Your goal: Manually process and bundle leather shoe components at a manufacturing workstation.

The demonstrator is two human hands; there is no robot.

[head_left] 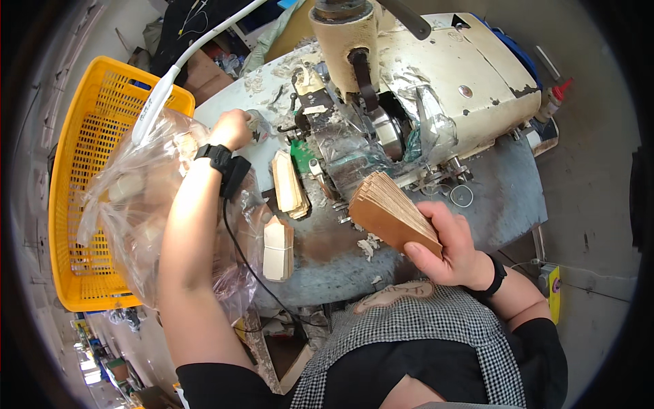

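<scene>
My right hand (453, 249) grips a thick stack of brown leather-like pieces (392, 211), fanned toward the machine (409, 88). My left hand (231, 128) is closed on the edge of a clear plastic bag (146, 204) at the left of the worn table (327, 262). A black band with a cable is on that wrist. Two small stacks of pale cut pieces lie on the table between my hands: one (287, 183) near the machine, the other (278, 249) at the table's front edge.
A yellow plastic crate (75, 170) stands left, behind the bag. A white lamp arm (160, 92) crosses above it. The cream, worn machine fills the table's back. A red-tipped bottle (555, 95) sits far right.
</scene>
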